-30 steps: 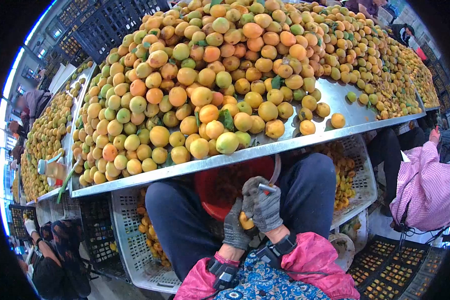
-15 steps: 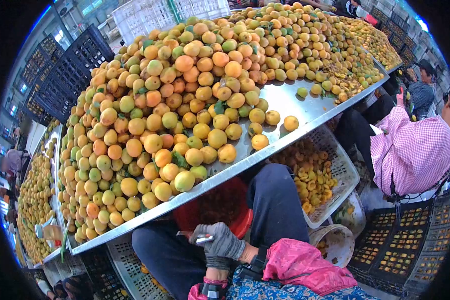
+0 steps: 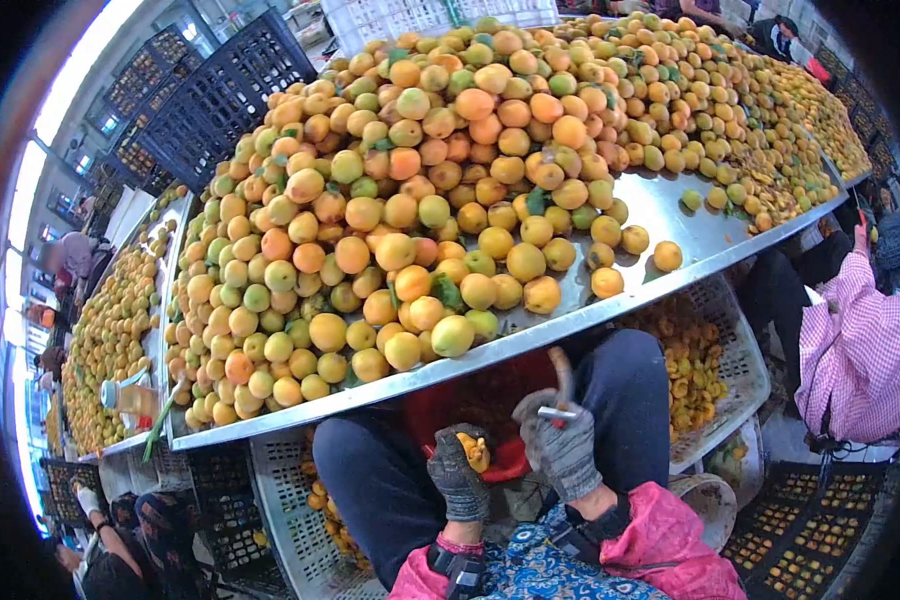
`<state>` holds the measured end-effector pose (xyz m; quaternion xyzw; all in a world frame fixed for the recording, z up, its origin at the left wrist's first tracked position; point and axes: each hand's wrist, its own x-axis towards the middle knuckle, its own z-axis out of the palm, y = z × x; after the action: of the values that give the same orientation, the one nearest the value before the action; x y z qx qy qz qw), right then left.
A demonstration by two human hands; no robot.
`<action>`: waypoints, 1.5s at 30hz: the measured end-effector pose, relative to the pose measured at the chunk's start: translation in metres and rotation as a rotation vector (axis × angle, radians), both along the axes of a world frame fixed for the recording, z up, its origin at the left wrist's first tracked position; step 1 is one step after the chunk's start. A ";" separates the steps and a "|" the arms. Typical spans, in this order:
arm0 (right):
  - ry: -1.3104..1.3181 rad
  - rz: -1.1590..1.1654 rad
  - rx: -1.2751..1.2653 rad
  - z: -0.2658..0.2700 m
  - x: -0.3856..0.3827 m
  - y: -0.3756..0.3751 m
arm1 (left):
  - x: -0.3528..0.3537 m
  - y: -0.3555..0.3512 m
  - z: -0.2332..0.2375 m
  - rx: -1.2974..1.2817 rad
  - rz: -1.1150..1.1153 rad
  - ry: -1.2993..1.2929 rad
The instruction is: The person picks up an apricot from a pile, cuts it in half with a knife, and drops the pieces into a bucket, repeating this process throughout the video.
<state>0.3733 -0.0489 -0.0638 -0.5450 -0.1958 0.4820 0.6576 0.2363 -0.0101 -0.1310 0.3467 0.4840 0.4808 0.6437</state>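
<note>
Holding cut fruit [image 3: 475, 453] in left hand [image 3: 457, 474]; white crate [image 3: 748, 375] contains more.

Single head-worn view, facing forward and down, hands close below, wide table [image 3: 660, 290] stretching farther off

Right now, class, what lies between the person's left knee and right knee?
In the head view, a red tub lies between the left knee and right knee, with the left hand and right hand nearer the camera.
</note>
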 end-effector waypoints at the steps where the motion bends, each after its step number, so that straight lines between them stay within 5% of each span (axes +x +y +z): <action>1: -0.146 0.026 -0.080 -0.003 -0.005 -0.004 | 0.005 0.000 0.011 0.065 0.035 -0.038; 4: -0.378 0.236 -0.103 -0.003 -0.026 -0.011 | 0.010 -0.006 0.034 0.147 0.024 0.228; 10: -0.524 0.228 -0.124 -0.015 -0.034 -0.014 | 0.007 -0.015 0.029 0.141 -0.079 -0.027; 16: -0.775 0.302 -0.031 -0.026 -0.031 -0.020 | -0.026 -0.003 0.035 0.403 -0.499 0.575; 19: -0.843 0.333 -0.022 -0.023 -0.033 -0.024 | -0.032 -0.006 0.014 0.431 -0.532 0.574; 21: -0.882 0.364 -0.084 -0.008 -0.032 -0.022 | -0.029 -0.010 -0.002 0.333 -0.398 0.473; 24: -0.713 0.236 0.059 -0.017 -0.031 -0.017 | -0.011 -0.011 0.033 -0.006 -0.290 0.396; 26: -0.667 0.228 0.114 -0.016 -0.030 -0.014 | -0.011 -0.010 0.024 -0.423 -0.095 -0.223; 27: -0.407 0.243 0.023 -0.006 -0.030 -0.013 | -0.016 -0.007 0.015 -0.637 -0.110 -0.549; 29: 0.056 0.304 -0.158 -0.001 -0.023 -0.014 | -0.022 -0.007 0.002 -0.714 -0.154 -0.715; 30: 0.059 0.313 -0.155 0.000 -0.022 -0.013 | -0.022 -0.005 0.010 -0.732 -0.137 -0.726; 32: 0.033 0.213 -0.149 0.005 -0.022 -0.011 | -0.022 -0.002 0.026 -0.769 -0.102 -0.747; 34: -0.186 0.299 -0.227 0.001 -0.012 -0.010 | -0.028 0.001 0.036 -0.720 -0.353 -1.075; 36: -0.870 0.282 -0.204 -0.011 -0.010 -0.006 | -0.027 0.002 0.041 -0.774 -0.251 -0.897; 42: -0.931 0.344 -0.120 0.016 -0.007 -0.003 | -0.031 0.000 0.036 -0.929 -0.301 -0.928; 45: -0.847 0.461 0.120 0.017 -0.005 -0.004 | -0.033 -0.004 0.032 -1.018 -0.350 -1.013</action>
<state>0.3683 -0.0531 -0.0472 -0.5969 -0.5894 0.3387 0.4261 0.2032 -0.0146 -0.0985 -0.1873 0.2282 0.1881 0.9367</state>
